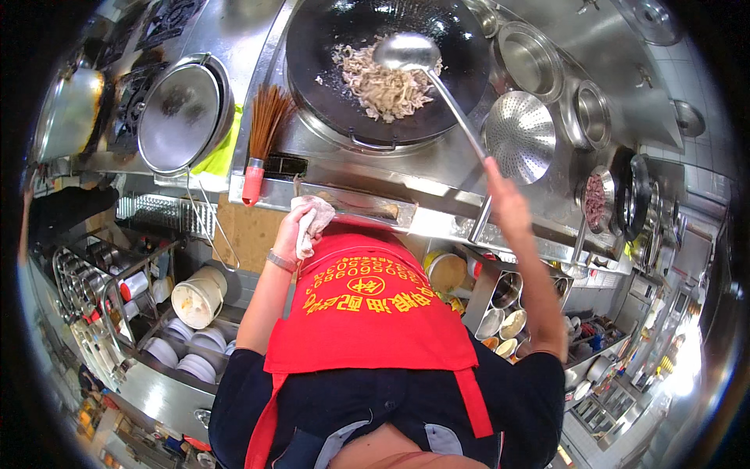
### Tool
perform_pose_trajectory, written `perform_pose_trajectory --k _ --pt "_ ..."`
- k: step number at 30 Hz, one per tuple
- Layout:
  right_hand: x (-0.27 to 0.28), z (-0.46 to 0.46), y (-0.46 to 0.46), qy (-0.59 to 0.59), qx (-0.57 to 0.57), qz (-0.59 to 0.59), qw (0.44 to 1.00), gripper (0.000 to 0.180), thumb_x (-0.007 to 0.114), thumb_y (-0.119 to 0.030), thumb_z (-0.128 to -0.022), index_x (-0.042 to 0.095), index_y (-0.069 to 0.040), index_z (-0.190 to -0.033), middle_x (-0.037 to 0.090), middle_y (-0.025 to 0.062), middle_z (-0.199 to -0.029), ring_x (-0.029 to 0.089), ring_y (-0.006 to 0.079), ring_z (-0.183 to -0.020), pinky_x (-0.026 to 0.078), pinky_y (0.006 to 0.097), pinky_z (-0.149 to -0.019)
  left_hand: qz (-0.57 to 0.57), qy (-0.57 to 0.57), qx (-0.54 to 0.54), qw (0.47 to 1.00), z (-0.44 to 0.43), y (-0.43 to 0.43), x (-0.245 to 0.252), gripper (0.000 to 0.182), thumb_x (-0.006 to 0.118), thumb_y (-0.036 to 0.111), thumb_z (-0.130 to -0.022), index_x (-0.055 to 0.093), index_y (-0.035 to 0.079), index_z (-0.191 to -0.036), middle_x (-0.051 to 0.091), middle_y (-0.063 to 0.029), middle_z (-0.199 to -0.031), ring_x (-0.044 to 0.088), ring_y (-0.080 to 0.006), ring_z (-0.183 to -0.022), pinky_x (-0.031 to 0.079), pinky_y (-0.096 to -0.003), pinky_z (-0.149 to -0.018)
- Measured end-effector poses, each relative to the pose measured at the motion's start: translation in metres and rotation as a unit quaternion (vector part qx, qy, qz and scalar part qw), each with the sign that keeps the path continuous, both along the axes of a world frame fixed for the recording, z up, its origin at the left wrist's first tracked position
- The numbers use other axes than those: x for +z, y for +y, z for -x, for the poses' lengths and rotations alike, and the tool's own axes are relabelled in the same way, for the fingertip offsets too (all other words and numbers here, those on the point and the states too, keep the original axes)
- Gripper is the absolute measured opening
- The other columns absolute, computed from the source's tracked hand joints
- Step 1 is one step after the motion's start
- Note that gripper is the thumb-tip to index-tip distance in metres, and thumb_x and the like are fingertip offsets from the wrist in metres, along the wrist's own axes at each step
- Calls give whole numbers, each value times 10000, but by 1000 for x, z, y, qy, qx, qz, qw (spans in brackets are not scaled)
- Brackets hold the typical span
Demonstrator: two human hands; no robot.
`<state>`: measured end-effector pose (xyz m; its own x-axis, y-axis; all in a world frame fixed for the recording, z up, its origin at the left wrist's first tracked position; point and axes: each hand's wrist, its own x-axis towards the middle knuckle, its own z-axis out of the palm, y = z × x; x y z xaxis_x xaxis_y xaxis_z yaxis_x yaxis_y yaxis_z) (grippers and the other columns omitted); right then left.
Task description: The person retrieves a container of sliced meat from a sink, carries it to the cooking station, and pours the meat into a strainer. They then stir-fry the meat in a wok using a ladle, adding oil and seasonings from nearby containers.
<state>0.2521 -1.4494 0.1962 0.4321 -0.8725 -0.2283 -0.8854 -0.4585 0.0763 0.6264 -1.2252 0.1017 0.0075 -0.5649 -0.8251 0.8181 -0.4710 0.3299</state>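
Observation:
My right hand [508, 205], slightly blurred, grips the reddish handle of a long steel ladle [407, 51]. The ladle's bowl is over a heap of pale sliced meat [389, 99] in a big black wok [316, 53]. Part of the heap is blurred and partly hidden by the bowl. In my left hand [289, 230] is a bunched, stained white cloth [318, 217], held at the stove's front edge. A loop handle [373, 145] on the wok's near rim sits ahead of that hand, apart from it. Right of the wok rests a perforated steel strainer [520, 136].
A bamboo wok brush [266, 129] with a red handle lies left of the wok. Farther left is a round, long-handled strainer over a pan [179, 117]. Steel pots [527, 61] line the right side, with a bowl of reddish meat [595, 199]. Someone's dark sleeve [73, 202] shows far left.

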Motion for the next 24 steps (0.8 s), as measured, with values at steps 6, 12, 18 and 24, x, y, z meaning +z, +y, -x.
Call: perform_pose_trajectory --k 6,12,18,24 --pt "-67 -31 79 -322 -142 -150 924 520 536 -141 -978 366 -156 -1470 570 203 -1293 584 330 -1179 470 363 -938 39 79 -35 996 8 -39 6 404 501 393 -918 558 53 -1131 637 -106 -772 580 -176 -500 456 -265 -369" --pt "82 26 79 -173 -67 -169 968 526 535 -125 -953 399 -209 -1454 638 221 -1123 632 405 -996 515 450 -830 157 155 20 975 14 -133 10 453 375 400 -946 573 30 -1114 672 -164 -933 668 -312 -819 581 -473 -741" --pt "9 -40 8 6 -34 -80 996 592 446 -145 -967 241 -293 -1502 633 240 -791 656 429 -785 514 526 -696 60 -73 44 995 40 -187 -1 137 578 80 -855 518 40 -971 628 -170 -842 609 -275 -611 569 -453 -508" --pt "-51 -126 -35 -286 -49 -101 952 572 505 -193 -959 286 -231 -1486 623 312 -795 624 489 -785 481 551 -685 103 42 67 992 33 -182 -28 150 560 98 -849 508 25 -970 626 -174 -835 618 -296 -610 558 -433 -509"
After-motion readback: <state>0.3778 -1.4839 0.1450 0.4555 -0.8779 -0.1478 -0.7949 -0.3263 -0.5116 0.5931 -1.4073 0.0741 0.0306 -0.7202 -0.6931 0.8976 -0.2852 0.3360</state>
